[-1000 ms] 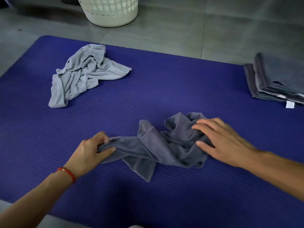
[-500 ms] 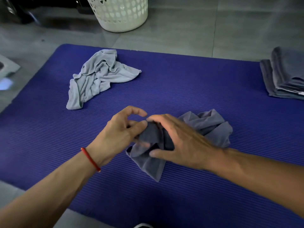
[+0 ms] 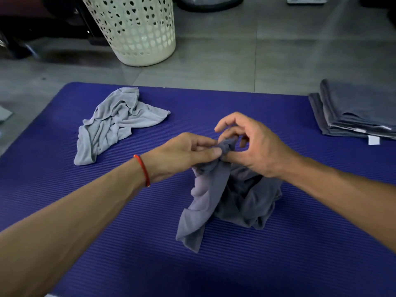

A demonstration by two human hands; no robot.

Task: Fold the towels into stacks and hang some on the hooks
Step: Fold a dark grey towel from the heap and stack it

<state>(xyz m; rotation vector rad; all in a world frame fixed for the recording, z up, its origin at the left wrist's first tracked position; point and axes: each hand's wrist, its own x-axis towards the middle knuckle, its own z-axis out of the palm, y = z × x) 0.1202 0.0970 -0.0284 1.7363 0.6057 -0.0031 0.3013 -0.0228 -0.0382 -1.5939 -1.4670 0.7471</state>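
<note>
towel (image 3: 231,196): dark grey, bunched, hung below fingers, lower part on mat (image 3: 128,243)
L hand (image 3: 182,153): fingers pinched top bunch
R hand (image 3: 255,144): thumb and fingers pinched same bunch, index raised
handling: prob. light, limp, non-slip; take corners w/ both hands

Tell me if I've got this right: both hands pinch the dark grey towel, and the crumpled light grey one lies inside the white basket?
Not quite. The head view shows the light grey towel lying on the blue mat, not in the white basket. The left hand and right hand do pinch the dark grey towel.
</note>
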